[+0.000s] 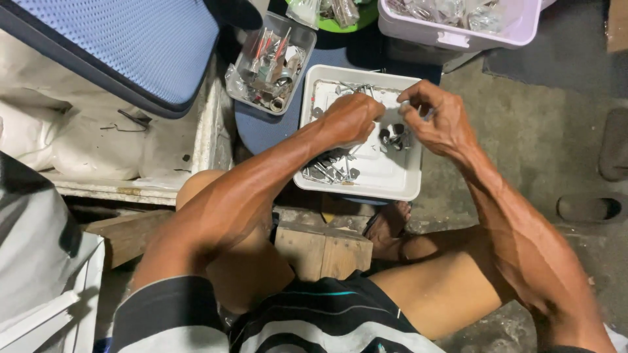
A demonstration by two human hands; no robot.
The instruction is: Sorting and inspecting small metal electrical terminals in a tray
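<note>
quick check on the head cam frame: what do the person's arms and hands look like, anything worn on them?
Both arms are bare from the upper arm down, lean, with raised veins and tendons. The left hand and right hand have no gloves; no watch, ring or band shows. Short sleeves of a dark shirt with pale horizontal stripes end high on the arms.

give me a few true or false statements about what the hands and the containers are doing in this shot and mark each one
1. Both hands are over the white square tray. True.
2. The left hand rests on the blue cushion. False: it is above the tray.
3. Small metal hardware lies in the tray. True.
4. The clear tub of parts sits right of the tray. False: it is to the left.
5. The right hand hangs at the person's side. False: its fingers are pinched over the tray.
</note>
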